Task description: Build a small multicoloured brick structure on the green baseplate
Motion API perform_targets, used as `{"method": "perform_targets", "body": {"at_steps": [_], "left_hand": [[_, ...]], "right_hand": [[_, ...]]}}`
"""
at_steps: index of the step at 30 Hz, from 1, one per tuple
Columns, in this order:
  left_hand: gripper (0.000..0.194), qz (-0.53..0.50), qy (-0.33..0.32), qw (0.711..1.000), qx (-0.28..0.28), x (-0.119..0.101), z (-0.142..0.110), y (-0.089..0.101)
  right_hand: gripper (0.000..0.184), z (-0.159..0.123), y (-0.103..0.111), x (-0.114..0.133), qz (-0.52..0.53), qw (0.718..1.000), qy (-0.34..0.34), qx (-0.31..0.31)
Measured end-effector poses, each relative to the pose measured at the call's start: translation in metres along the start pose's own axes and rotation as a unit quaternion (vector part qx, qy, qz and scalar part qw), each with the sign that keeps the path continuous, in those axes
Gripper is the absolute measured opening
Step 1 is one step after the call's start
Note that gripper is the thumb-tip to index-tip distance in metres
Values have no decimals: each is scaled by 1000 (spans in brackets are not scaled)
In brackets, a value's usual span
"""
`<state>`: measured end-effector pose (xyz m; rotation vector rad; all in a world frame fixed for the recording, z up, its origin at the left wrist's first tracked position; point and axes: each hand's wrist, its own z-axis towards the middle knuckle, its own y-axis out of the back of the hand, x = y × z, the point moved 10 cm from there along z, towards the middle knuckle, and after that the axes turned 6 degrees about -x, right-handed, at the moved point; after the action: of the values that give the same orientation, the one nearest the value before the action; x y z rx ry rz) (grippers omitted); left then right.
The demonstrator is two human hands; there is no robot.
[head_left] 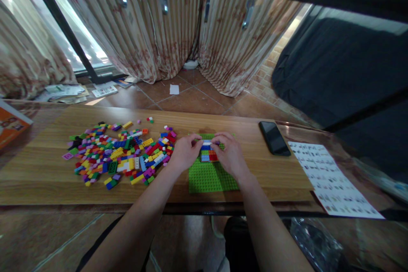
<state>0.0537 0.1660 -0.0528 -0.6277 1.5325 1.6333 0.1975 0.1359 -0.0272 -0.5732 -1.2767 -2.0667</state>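
Note:
A green baseplate (207, 178) lies on the wooden board with a small build of toy bricks (208, 156) on it, in light blue, blue, red and orange. Across the far part of the build is a white brick (206, 143). My left hand (186, 151) is closed at its left end, thumb and fingers bent together. From the other side, my right hand (228, 153) pinches at the right end of the same brick. The fingertips partly cover the brick, and the right hand hides some of the baseplate's right side.
A wide pile of loose mixed bricks (117, 153) spreads over the board's left side. To the right are a black phone (274, 138) and a printed sheet (334, 178) hanging past the board's end. Striped curtains (159, 29) hang beyond the table (248, 134).

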Motion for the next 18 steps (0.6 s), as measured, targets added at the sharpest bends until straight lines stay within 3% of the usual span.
{"method": "perform_targets", "body": {"at_steps": [4,10,18], "left_hand": [[23,-14,2,1000,12,-2,0,-2],[23,-23,10,1000,11,-5,-1,0],[23,-39,20,999,9,-6,-1,1]], "right_hand": [[11,1,1,-6,22,999,-29,-8],[23,-1,-5,-29,55,990,-130,-13],[23,-2,-11,-42,143,969,-200,-38]]}}
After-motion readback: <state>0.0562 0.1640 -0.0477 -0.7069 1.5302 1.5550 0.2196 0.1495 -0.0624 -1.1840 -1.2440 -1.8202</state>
